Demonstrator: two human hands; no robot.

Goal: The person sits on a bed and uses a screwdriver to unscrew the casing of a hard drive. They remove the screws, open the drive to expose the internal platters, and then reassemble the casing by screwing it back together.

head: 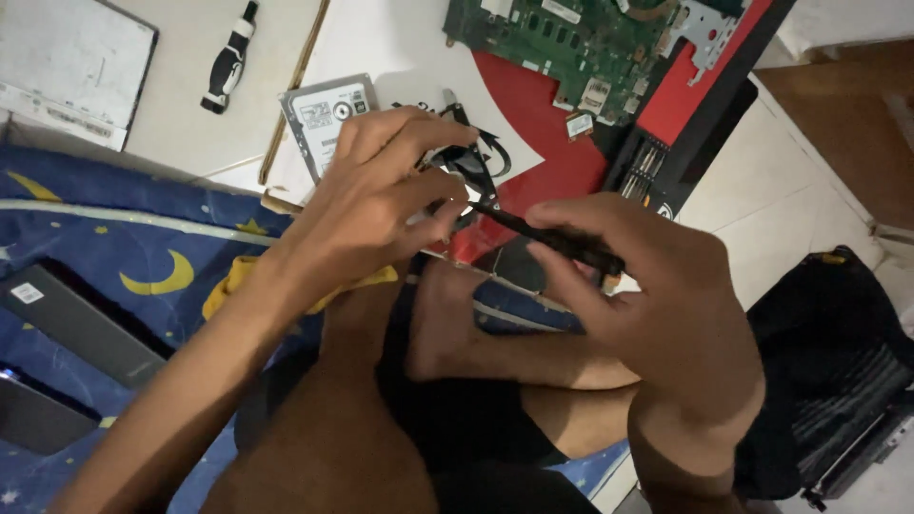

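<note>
My left hand (381, 195) grips a small black metal part with a thin cable (473, 164), held above my crossed legs. My right hand (657, 295) holds a slim black screwdriver (552, 236), its tip touching that part near my left fingers. Just behind my left hand lies a silver hard drive (319, 116) on the white floor. Which spot on the part the tip meets is hidden by my fingers.
A green circuit board (571, 43) rests on a red and black laptop shell (685, 114) at the top. A second black-handled screwdriver (228, 62) lies top left beside a grey panel (67, 67). Blue moon-print bedding (124, 257) is left, a black bag (838, 362) right.
</note>
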